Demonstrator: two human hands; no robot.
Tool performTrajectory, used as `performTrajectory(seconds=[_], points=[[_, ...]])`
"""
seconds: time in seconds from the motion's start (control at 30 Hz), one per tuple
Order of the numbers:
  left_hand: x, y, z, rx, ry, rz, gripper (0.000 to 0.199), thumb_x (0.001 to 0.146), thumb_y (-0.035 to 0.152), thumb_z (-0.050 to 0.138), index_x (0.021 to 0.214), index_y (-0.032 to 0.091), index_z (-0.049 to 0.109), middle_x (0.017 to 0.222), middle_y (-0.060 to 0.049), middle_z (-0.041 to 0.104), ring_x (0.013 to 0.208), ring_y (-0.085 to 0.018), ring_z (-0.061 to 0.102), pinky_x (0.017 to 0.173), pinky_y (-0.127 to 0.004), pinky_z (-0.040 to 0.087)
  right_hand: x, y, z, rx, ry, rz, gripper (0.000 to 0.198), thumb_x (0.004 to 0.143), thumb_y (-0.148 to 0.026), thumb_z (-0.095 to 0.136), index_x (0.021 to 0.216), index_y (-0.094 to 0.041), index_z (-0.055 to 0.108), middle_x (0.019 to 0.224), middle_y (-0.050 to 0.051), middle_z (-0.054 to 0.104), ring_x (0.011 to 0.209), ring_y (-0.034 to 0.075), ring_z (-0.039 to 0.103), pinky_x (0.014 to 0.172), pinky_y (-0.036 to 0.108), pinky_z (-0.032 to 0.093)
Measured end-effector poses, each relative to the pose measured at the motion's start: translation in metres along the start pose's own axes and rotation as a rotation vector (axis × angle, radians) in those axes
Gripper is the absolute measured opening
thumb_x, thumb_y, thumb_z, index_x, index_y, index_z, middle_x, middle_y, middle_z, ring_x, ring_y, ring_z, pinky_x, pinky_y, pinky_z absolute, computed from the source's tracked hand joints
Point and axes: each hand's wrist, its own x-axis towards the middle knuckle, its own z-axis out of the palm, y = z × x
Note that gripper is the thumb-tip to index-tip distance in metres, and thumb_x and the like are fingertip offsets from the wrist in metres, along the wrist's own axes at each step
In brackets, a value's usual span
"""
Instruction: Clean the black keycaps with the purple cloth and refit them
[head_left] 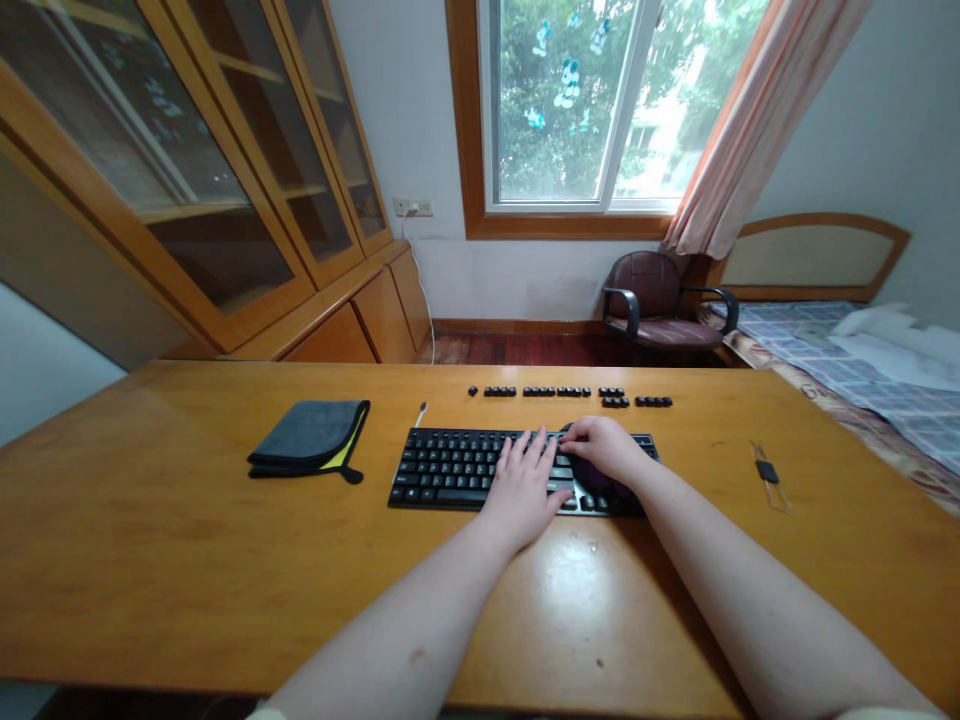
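Note:
A black keyboard (450, 470) lies across the middle of the wooden desk. My left hand (523, 490) rests palm down on its middle, fingers spread over the keys. My right hand (604, 447) hovers at or touches the keyboard's right part, thumb and fingers pinched together at the upper keys. Whatever sits in that pinch is hidden. Below the right palm the keyboard looks dark purple; I cannot tell whether this is shadow. Loose black keycaps (574, 391) stand in short rows behind the keyboard.
A folded grey cloth (307, 435) with yellow lining lies left. Near the keyboard's back left corner is a thin white-tipped stick (422, 410). A wire keycap puller (766, 471) lies right. Beyond the desk (187, 560) are a chair (656, 290), a bed and a glass-door cabinet.

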Motion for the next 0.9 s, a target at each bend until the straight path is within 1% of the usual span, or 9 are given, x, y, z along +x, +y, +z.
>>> performTrajectory(seconds=[0.1, 0.27, 0.4, 0.47, 0.57, 0.63, 0.73, 0.9], points=[[0.0003, -0.0007, 0.0011, 0.029, -0.003, 0.017, 0.066, 0.08, 0.055, 0.044, 0.135, 0.021, 0.031, 0.144, -0.008, 0.029, 0.132, -0.029, 0.021, 0.108, -0.053, 0.011, -0.0003, -0.0013, -0.0007, -0.016, 0.004, -0.026, 0.011, 0.07, -0.028, 0.064, 0.075, -0.021, 0.072, 0.08, 0.003, 0.069, 0.076, 0.018, 0.062, 0.072, 0.025, 0.045], [-0.0005, -0.001, 0.0012, 0.024, -0.005, 0.031, 0.063, 0.081, 0.055, 0.042, 0.134, 0.022, 0.032, 0.145, -0.006, 0.028, 0.132, -0.03, 0.02, 0.108, -0.054, 0.011, -0.0005, -0.0027, -0.001, -0.043, -0.003, -0.093, 0.01, 0.07, -0.026, 0.064, 0.073, -0.021, 0.072, 0.078, 0.003, 0.067, 0.075, 0.016, 0.061, 0.073, 0.024, 0.044], [0.0001, -0.0013, 0.0009, 0.006, -0.022, 0.04, 0.063, 0.081, 0.053, 0.042, 0.135, 0.022, 0.031, 0.143, -0.005, 0.031, 0.132, -0.03, 0.02, 0.108, -0.055, 0.009, -0.0021, -0.0035, -0.0017, -0.053, -0.011, -0.095, 0.011, 0.071, -0.028, 0.063, 0.073, -0.022, 0.072, 0.079, 0.003, 0.068, 0.075, 0.016, 0.061, 0.072, 0.024, 0.044], [0.0002, -0.0016, 0.0007, 0.001, -0.032, 0.047, 0.062, 0.082, 0.052, 0.042, 0.135, 0.022, 0.03, 0.143, -0.004, 0.032, 0.132, -0.03, 0.019, 0.108, -0.056, 0.008, -0.0029, -0.0026, -0.0033, -0.044, 0.017, -0.061, 0.016, 0.074, -0.033, 0.06, 0.075, -0.022, 0.072, 0.079, 0.003, 0.069, 0.075, 0.017, 0.062, 0.071, 0.024, 0.044], [0.0, -0.0022, 0.0001, 0.0, -0.032, 0.05, 0.061, 0.082, 0.052, 0.041, 0.135, 0.022, 0.031, 0.143, -0.004, 0.033, 0.132, -0.029, 0.019, 0.108, -0.056, 0.008, -0.0029, 0.0005, -0.0065, -0.019, 0.123, 0.038, 0.028, 0.08, -0.04, 0.05, 0.08, -0.021, 0.071, 0.077, 0.004, 0.071, 0.073, 0.018, 0.063, 0.067, 0.025, 0.043], [-0.0002, -0.0024, -0.0003, -0.002, -0.032, 0.051, 0.06, 0.083, 0.051, 0.04, 0.135, 0.022, 0.032, 0.142, -0.004, 0.034, 0.132, -0.029, 0.019, 0.108, -0.056, 0.008, -0.0024, 0.0025, -0.008, 0.0, 0.156, 0.096, 0.029, 0.079, -0.041, 0.051, 0.08, -0.02, 0.07, 0.076, 0.003, 0.071, 0.071, 0.018, 0.062, 0.065, 0.025, 0.043], [-0.0001, -0.0025, -0.0003, -0.007, -0.033, 0.053, 0.06, 0.083, 0.051, 0.04, 0.135, 0.022, 0.032, 0.141, -0.004, 0.035, 0.132, -0.029, 0.021, 0.107, -0.056, 0.009, -0.0016, 0.003, -0.0079, 0.016, 0.108, 0.124, 0.025, 0.074, -0.041, 0.058, 0.077, -0.02, 0.069, 0.073, 0.002, 0.07, 0.067, 0.016, 0.061, 0.062, 0.023, 0.042], [0.0005, -0.0019, 0.0007, 0.004, -0.034, 0.043, 0.061, 0.082, 0.052, 0.041, 0.135, 0.022, 0.032, 0.141, -0.004, 0.036, 0.131, -0.029, 0.022, 0.107, -0.056, 0.009, -0.0005, 0.0003, -0.0052, -0.125, 0.067, 0.143, 0.025, 0.065, -0.045, 0.065, 0.065, -0.02, 0.063, 0.057, -0.002, 0.062, 0.053, 0.013, 0.053, 0.049, 0.022, 0.033]])
